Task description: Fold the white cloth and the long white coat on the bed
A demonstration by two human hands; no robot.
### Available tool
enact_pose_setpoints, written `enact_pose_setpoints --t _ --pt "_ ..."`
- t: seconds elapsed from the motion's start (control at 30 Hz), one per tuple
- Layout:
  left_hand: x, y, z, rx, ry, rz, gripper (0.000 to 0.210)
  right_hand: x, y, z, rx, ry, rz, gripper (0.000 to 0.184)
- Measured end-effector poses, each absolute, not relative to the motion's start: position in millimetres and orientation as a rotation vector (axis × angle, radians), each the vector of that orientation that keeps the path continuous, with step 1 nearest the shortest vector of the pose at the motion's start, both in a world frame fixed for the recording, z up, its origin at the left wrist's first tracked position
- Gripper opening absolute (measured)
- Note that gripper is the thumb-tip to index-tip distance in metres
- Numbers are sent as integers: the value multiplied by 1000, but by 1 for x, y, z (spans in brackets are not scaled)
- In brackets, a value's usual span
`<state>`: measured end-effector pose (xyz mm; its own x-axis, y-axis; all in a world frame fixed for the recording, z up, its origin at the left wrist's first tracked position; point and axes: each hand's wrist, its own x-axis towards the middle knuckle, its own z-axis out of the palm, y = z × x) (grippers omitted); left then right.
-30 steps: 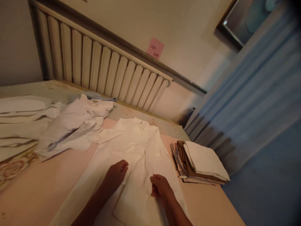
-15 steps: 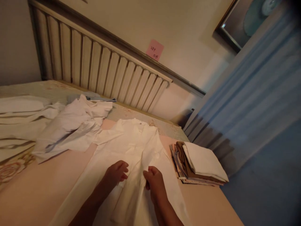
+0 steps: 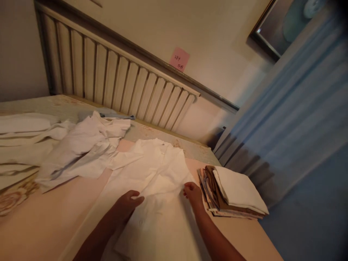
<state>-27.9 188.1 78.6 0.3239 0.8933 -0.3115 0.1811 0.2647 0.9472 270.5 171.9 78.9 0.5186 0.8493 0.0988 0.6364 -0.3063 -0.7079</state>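
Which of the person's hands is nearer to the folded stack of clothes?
Right. The right hand is close beside the folded stack; the left hand is farther away, across the white garment.

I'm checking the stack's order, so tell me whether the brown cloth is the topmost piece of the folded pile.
No, a folded white cloth lies on top of the brown cloth.

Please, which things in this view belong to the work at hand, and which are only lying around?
In the work:
- white garment, spread out
- left hand, over it
- right hand, at its side

Apparently only nearby, with no hand on them:
- folded stack, on the right
- rumpled pale garment, on the left
- pink note, on the wall
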Motion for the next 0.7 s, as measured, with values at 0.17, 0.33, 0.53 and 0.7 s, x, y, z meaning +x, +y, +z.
enact_pose_setpoints --t 0.17,0.33,0.53,0.7 --pt "-30 187 72 1486 1119 554 38 336 192 82 -2250 -1294 53 10" --pt "-31 185 74 1584 1144 470 19 352 219 72 -2360 -1479 -131 8" --pt "-32 176 98 1190 894 523 25 353 240 61 -2436 -1617 -296 14" --pt "-27 172 99 799 653 612 33 349 238 59 -2446 -1698 -394 18"
